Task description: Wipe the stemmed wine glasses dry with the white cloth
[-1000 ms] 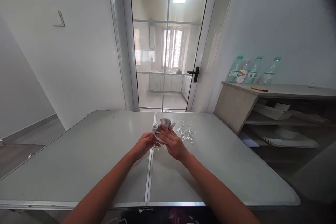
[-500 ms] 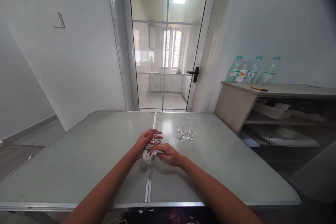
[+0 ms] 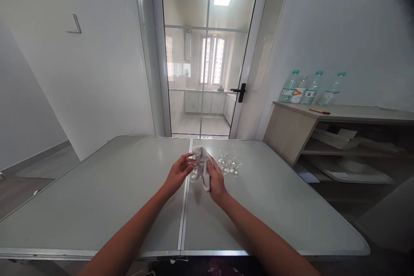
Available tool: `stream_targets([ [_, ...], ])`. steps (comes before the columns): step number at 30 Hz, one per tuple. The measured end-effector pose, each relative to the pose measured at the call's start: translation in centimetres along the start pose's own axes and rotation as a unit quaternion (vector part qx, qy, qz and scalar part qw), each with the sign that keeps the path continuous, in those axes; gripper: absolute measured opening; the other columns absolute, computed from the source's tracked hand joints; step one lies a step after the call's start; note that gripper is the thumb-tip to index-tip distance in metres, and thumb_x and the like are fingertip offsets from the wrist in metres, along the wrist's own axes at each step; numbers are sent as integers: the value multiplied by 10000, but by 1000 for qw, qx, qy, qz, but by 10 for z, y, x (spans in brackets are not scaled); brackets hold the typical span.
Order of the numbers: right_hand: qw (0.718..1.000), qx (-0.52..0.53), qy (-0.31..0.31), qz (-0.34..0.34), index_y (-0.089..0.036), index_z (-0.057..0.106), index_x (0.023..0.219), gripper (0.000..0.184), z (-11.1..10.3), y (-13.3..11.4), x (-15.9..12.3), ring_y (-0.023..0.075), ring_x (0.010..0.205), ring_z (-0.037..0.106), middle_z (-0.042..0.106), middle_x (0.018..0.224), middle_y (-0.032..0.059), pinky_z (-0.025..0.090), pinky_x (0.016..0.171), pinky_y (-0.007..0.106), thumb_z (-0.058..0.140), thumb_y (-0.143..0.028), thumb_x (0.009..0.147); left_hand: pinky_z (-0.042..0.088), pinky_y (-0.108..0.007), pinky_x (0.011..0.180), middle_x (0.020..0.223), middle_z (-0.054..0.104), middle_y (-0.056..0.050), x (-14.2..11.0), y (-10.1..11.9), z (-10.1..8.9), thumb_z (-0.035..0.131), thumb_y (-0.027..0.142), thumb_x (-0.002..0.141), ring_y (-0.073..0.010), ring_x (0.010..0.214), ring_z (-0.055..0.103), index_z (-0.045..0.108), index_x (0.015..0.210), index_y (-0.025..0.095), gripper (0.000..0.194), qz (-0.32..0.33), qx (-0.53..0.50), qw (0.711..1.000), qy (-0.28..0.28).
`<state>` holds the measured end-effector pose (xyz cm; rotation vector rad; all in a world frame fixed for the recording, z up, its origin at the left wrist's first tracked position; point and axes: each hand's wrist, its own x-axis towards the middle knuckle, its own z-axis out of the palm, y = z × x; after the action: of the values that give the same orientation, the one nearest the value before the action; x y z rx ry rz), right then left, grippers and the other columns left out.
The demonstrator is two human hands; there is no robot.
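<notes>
Near the seam of the table (image 3: 129,207), my left hand (image 3: 177,171) grips a clear stemmed glass (image 3: 193,159) by its bowl, thumb and fingers on either side. The glass is upright, with its round foot low over or on the tabletop; I cannot tell which. My right hand (image 3: 217,181) is closed on a white cloth (image 3: 203,164), which hangs in folds against the right side of the glass. Just beyond my right hand, several small stemmed glasses (image 3: 230,164) stand in a cluster.
A glass door (image 3: 203,112) with a black handle (image 3: 239,91) stands behind the table. At the right, a wooden shelf unit (image 3: 287,131) carries several plastic bottles (image 3: 312,88) and a yellow-and-red stick-like item (image 3: 319,111). Papers and boards lie on its lower shelves.
The cloth has risen from below the glass to its right side, carried by my right hand. My left fingers have closed around the bowl. The clustered glasses have stayed put.
</notes>
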<state>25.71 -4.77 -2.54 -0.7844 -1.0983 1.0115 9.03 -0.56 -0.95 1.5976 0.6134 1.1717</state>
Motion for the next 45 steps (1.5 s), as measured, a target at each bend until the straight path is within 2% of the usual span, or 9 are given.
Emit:
stream_targets([
  [12, 943, -248, -116, -188, -307, 203, 1660, 607, 3, 5, -6, 251, 1600, 133, 225, 1721, 26, 161, 1302, 510, 373, -437, 1092, 612, -403, 904, 1435, 561, -158, -3, -3, 4, 743, 591, 842, -326, 1303, 561, 611, 1322, 226, 617, -1, -32, 999, 40],
  [15, 964, -190, -102, -155, -341, 241, 1646, 579, 3, -2, -4, 255, 1581, 217, 285, 1702, 11, 215, 1287, 523, 378, -438, 1092, 610, -415, 900, 1407, 597, -170, -4, -3, 3, 750, 589, 838, -344, 1293, 573, 629, 1338, 212, 637, -21, -44, 999, -7],
  [20, 972, -179, -118, -99, -317, 354, 1610, 552, 3, -6, 0, 285, 1416, 504, 571, 1506, 53, 378, 1210, 505, 409, -459, 1080, 567, -450, 988, 1408, 612, -171, -1, -15, 0, 743, 558, 863, -343, 1313, 577, 600, 1385, 200, 648, -6, -94, 995, 30],
  [25, 946, -246, -109, -182, -292, 327, 1620, 577, 5, -4, -4, 289, 1584, 189, 294, 1695, 51, 209, 1279, 514, 415, -457, 1074, 503, -470, 1064, 1391, 629, -166, 0, -16, 2, 743, 508, 882, -339, 1306, 584, 612, 1388, 206, 604, 20, -62, 998, 7],
  [28, 963, -222, -88, -123, -290, 318, 1610, 545, 6, -7, -2, 271, 1448, 447, 472, 1585, 78, 388, 1171, 458, 372, -434, 1087, 480, -471, 1089, 1376, 621, -138, 0, -11, 3, 735, 467, 898, -324, 1284, 595, 634, 1362, 235, 529, 70, -25, 997, 4],
  [30, 962, -240, -104, -75, -257, 401, 1546, 483, 4, -8, 1, 247, 1106, 664, 690, 1274, 84, 512, 954, 396, 367, -399, 1086, 482, -469, 1089, 1375, 605, -125, -1, -9, 1, 731, 455, 902, -319, 1281, 593, 637, 1352, 251, 504, 98, -14, 995, 27],
  [37, 914, -377, -134, -61, -212, 599, 1027, 101, -9, -12, 10, 205, 756, 611, 682, 855, 32, 422, 701, 296, 591, -241, 930, 500, -448, 1061, 1369, 609, -122, -2, -15, -4, 709, 443, 921, -308, 1243, 619, 632, 1357, 255, 481, 84, -34, 995, 31],
  [41, 953, -171, -228, 101, -198, 640, 954, 295, -15, -19, 10, 191, 747, 626, 686, 834, 15, 457, 711, 296, 737, -459, 857, 503, -426, 1036, 1317, 658, -144, -3, -17, -6, 724, 540, 883, -295, 1174, 645, 659, 1333, 211, 560, 57, -77, 995, -9],
  [45, 914, 43, -305, 265, -174, 644, 927, 583, -20, -17, 10, 142, 639, 581, 633, 756, -7, 468, 652, 285, 870, -640, 660, 490, -439, 1049, 1342, 658, -152, -2, -12, -4, 716, 557, 883, -303, 1199, 643, 678, 1280, 209, 529, 12, -179, 982, -56],
])
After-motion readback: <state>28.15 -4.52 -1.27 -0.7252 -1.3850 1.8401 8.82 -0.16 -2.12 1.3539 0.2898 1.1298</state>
